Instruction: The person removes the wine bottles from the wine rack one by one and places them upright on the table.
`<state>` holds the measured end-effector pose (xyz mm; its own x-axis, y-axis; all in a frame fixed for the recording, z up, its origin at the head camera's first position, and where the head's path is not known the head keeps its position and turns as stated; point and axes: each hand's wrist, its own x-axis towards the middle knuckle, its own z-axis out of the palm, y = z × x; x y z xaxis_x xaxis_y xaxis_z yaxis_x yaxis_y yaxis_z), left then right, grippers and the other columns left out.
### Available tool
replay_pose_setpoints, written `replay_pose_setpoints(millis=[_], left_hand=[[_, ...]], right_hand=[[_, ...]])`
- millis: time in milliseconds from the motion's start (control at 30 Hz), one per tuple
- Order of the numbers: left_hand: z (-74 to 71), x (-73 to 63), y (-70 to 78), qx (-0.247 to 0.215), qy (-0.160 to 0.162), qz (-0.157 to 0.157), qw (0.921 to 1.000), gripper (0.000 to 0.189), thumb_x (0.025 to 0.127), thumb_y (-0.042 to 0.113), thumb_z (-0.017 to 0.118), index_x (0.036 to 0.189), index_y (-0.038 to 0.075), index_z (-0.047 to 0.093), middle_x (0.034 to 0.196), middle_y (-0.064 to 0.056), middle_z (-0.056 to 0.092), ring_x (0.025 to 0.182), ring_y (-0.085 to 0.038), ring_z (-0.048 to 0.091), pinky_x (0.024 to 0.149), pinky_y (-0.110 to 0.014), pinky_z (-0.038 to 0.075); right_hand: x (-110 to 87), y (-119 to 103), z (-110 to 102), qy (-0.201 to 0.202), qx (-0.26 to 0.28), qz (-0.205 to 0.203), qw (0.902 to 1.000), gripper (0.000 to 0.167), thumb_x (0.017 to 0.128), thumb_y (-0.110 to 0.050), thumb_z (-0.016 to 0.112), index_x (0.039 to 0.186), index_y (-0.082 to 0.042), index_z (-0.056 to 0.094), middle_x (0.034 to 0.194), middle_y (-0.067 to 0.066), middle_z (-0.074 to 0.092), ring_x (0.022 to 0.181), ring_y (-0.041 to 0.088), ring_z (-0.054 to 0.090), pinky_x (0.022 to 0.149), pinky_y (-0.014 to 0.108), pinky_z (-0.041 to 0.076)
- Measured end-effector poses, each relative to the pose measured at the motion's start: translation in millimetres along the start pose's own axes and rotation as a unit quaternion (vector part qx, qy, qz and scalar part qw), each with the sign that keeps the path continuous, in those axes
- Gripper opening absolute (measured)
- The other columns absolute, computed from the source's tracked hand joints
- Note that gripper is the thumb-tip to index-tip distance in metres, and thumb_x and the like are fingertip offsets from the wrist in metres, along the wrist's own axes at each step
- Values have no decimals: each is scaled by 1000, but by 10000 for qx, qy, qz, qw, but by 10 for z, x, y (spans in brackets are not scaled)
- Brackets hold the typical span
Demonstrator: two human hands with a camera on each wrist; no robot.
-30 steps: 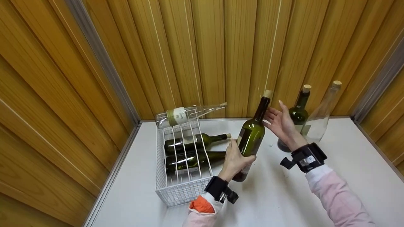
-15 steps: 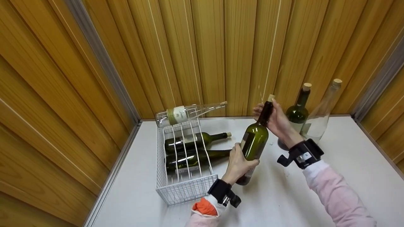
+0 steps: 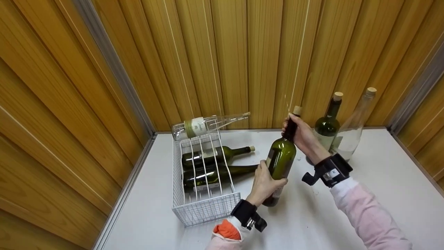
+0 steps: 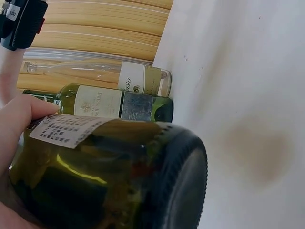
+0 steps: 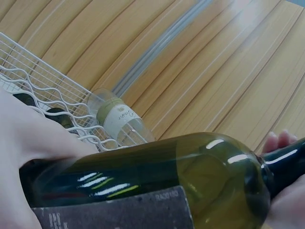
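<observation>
A dark green wine bottle (image 3: 283, 149) with a cork (image 3: 297, 110) is held tilted in front of me, its neck leaning away to the right. My left hand (image 3: 264, 182) grips the lower body, thumb across the near side. Round the neck, just under the cork, curl the fingers of my right hand (image 3: 304, 139). The left wrist view shows the bottle's base (image 4: 188, 179) raised off the table, with a soft shadow beside it. In the right wrist view a dark label (image 5: 119, 212) shows on the bottle's side.
Left of the hands stands a white wire rack (image 3: 208, 211). Two green bottles, an upper one (image 3: 206, 156) and a lower one (image 3: 204, 178), lie inside. A clear bottle (image 3: 197, 127) lies across its top. At right stand a corked green bottle (image 3: 327, 126) and a clear bottle (image 3: 352, 133).
My right hand has come from beside the bottle to its neck and curled round it. The bottle and my left hand have shifted slightly right and toward me.
</observation>
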<state>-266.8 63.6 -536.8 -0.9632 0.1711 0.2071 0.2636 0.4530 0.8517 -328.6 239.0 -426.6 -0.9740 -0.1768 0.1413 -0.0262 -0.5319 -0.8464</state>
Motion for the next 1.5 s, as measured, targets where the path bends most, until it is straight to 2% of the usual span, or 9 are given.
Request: replay_pose_setpoints(millis=[100, 200, 433, 567, 800, 1000, 1167, 1233, 1500], left_hand=[[-80, -78, 176, 158, -2, -173, 9997, 67, 74, 25, 94, 124, 4, 54, 109, -10, 66, 100, -25, 67, 93, -39, 60], [-30, -87, 139, 278, 114, -100, 9995, 71, 74, 27, 94, 128, 4, 53, 111, -10, 64, 102, -26, 65, 94, -41, 59], [536, 186, -652, 689, 469, 204, 9963, 92, 70, 46, 97, 139, 9, 48, 118, -5, 63, 106, -21, 62, 92, -45, 60], [671, 252, -829, 684, 533, 189, 9961, 100, 66, 53, 100, 141, 12, 48, 120, -3, 62, 108, -18, 61, 94, -40, 58], [379, 73, -415, 332, 168, 104, 9993, 87, 72, 43, 102, 132, 9, 50, 114, -5, 57, 105, -21, 58, 92, -44, 56], [428, 113, -467, 549, 137, 185, 9982, 82, 74, 43, 101, 128, 10, 48, 115, -5, 55, 105, -21, 57, 91, -43, 56], [50, -40, 58, 26, -444, -172, 9989, 78, 73, 30, 103, 128, 8, 52, 120, -8, 59, 113, -27, 61, 104, -44, 57], [10, -54, 115, -51, -564, -180, 9982, 80, 75, 28, 102, 132, 6, 52, 124, -10, 59, 116, -27, 61, 107, -45, 57], [687, 372, -905, 506, -231, 409, 9976, 94, 77, 52, 99, 144, 10, 48, 135, -7, 60, 124, -19, 61, 107, -35, 57]], right_hand=[[4, 12, 17, 196, 18, -16, 9998, 19, 114, -30, 61, 101, -17, 66, 86, -5, 65, 81, 8, 62, 81, 20, 53], [-16, 4, 85, 616, -268, 11, 9977, 17, 116, -27, 58, 101, -20, 64, 81, -8, 60, 77, 6, 58, 77, 19, 52], [-4, -5, 147, 1064, -501, 111, 9930, 30, 120, -22, 44, 95, -20, 61, 73, -9, 54, 71, 5, 53, 71, 18, 50], [9, 15, 171, 1299, -563, 24, 9899, 34, 120, -21, 43, 88, -17, 55, 68, -9, 52, 64, 5, 52, 67, 18, 49], [2, 102, 263, 1578, -881, -94, 9835, 39, 116, -15, 48, 77, -16, 48, 60, -8, 47, 55, 4, 48, 60, 19, 46], [-18, 112, 313, 1687, -880, -319, 9812, 38, 112, -10, 49, 74, -16, 48, 58, -8, 47, 52, 3, 46, 58, 19, 44], [-48, 82, 287, 1671, -840, -491, 9811, 39, 110, -7, 48, 72, -16, 50, 57, -8, 48, 51, 3, 46, 56, 18, 43], [-64, 64, 274, 1647, -855, -554, 9811, 40, 109, -6, 48, 70, -16, 50, 56, -8, 48, 51, 3, 46, 56, 18, 43], [-205, -77, 101, 1631, -1179, -948, 9749, 41, 107, -2, 49, 68, -14, 51, 56, -7, 49, 50, 3, 47, 55, 18, 43]])
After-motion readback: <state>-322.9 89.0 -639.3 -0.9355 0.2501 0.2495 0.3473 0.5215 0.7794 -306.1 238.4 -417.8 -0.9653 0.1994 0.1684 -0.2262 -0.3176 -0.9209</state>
